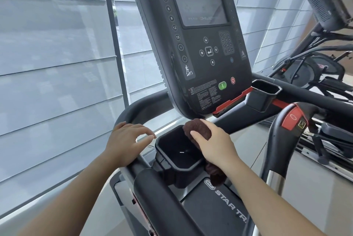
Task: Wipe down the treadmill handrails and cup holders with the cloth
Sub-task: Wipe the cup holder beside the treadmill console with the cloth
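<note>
A dark brown cloth (198,128) is bunched at the right rim of the left cup holder (168,152), a black open-topped box below the console. My right hand (214,144) is shut on the cloth, and the cloth's tail hangs below my wrist. My left hand (127,141) rests on the curved black left handrail (133,108), fingers spread, just left of the cup holder. A second cup holder (265,90) sits at the console's right side, on the right handrail (313,94).
The Star Trac console (193,35) leans over the cup holder. A centre grip post with a red stop button (292,119) rises at right. Another exercise machine (313,67) stands beyond. Windows with blinds (53,64) fill the left.
</note>
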Demonstrator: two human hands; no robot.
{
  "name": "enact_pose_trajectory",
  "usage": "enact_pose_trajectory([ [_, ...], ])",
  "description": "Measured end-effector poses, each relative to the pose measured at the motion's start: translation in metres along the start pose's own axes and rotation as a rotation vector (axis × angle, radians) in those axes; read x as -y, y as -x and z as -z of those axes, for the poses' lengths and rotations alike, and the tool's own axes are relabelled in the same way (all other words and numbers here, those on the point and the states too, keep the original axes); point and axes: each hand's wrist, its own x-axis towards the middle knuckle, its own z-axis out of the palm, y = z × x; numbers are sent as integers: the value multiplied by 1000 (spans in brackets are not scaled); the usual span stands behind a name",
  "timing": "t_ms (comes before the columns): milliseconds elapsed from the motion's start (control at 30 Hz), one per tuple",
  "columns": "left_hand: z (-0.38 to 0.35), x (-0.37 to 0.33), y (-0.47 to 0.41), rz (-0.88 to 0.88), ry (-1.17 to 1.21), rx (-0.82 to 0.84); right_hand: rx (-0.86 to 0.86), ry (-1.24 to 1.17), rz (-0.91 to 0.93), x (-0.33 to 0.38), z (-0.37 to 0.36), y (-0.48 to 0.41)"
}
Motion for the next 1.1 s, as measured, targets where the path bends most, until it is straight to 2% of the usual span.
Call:
enact_pose_trajectory([
  [200,1,1,-1,5,16,8,-109,28,-18,-9,-11,28],
  [400,3,-1,1,-7,96,-37,-70,41,26,-3,0,19],
  [533,7,7,-1,-61,194,-65,-170,2,136,-6,19,38],
  [667,24,24,-18,-101,156,-123,-239,-16,296,31,14,27],
  [733,31,37,-28,-64,191,-135,-187,22,321,53,-2,18],
  [800,32,48,-38,-43,198,-109,-66,81,276,73,-24,8],
  [900,21,60,-49,-10,260,-39,132,324,232,84,-55,6],
  [1100,2,75,-53,-50,336,88,69,405,261,77,-70,25],
])
